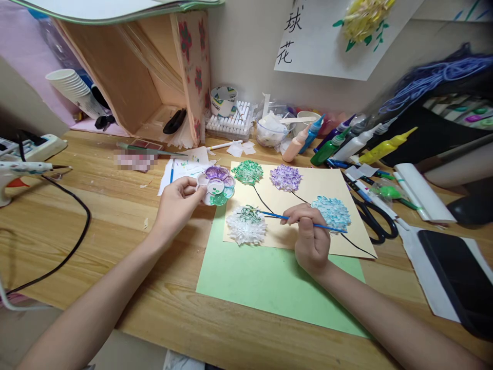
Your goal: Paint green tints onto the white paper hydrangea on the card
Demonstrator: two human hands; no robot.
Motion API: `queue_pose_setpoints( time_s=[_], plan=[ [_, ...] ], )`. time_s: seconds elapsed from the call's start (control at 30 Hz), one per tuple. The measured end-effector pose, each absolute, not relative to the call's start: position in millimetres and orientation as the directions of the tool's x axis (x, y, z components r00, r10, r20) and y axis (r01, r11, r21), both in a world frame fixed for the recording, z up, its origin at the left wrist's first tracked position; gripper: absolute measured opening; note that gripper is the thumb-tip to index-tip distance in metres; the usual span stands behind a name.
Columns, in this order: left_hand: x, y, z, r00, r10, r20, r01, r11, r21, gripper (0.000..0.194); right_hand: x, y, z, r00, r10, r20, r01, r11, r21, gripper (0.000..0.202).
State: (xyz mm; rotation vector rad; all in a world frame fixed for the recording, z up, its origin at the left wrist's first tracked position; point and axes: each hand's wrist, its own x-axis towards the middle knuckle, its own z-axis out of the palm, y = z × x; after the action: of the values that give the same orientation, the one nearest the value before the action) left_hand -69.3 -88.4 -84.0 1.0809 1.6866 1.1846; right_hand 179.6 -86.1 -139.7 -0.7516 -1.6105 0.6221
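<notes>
My left hand (179, 203) pinches the edge of a small round paint palette (215, 188) with purple, green and teal paint in its wells. In my right hand (311, 234) is a thin blue paintbrush (287, 218), its tip at a white paper flower (246, 228) whose upper part is streaked green. Near it on the cream sheet (327, 180) lie a green flower (248, 172), a purple flower (286, 178) and a light blue flower (331, 213). Dark stems are drawn between them. A light green sheet (269, 288) lies beneath the cream one.
Several paint bottles (329, 149) lean behind the sheets. Black scissors (375, 221) and a phone (450, 277) lie to the right. A glue gun (19, 172) with a black cable (87, 221) is at left. An open cardboard box (154, 77) stands at the back.
</notes>
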Motion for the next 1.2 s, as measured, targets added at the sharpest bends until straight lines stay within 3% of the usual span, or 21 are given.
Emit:
queue_pose_setpoints(
  time_s=[0.2, 0.37, 0.53, 0.67, 1.2],
  plan=[
    [-69.5, -87.5, -83.8, -0.33, 0.935, -0.131, 0.204, 0.206, 0.957, 0.015, 179.2, -85.7, -138.8, -0.046, 0.761, 0.647, 0.141, 0.646, -0.75, 0.026],
    [-68.9, -87.8, -82.9, -0.334, 0.934, -0.127, 0.221, 0.208, 0.953, 0.014, 179.4, -85.8, -140.2, -0.091, 0.812, 0.577, 0.103, 0.584, -0.805, 0.026],
    [-69.1, -87.7, -83.6, -0.335, 0.935, -0.116, 0.223, 0.198, 0.954, 0.016, 179.7, -85.1, -140.4, -0.011, 0.849, 0.528, -0.008, 0.528, -0.849, 0.026],
    [-69.4, -87.9, -83.3, -0.328, 0.937, -0.121, 0.213, 0.198, 0.957, 0.018, 179.4, -83.8, -140.6, -0.017, 0.874, 0.486, 0.01, 0.486, -0.874, 0.028],
    [-68.7, -88.3, -84.0, -0.328, 0.936, -0.13, 0.208, 0.205, 0.956, 0.017, 178.8, -85.8, -139.9, 0.074, 0.835, 0.545, -0.021, 0.548, -0.836, 0.028]
  ],
)
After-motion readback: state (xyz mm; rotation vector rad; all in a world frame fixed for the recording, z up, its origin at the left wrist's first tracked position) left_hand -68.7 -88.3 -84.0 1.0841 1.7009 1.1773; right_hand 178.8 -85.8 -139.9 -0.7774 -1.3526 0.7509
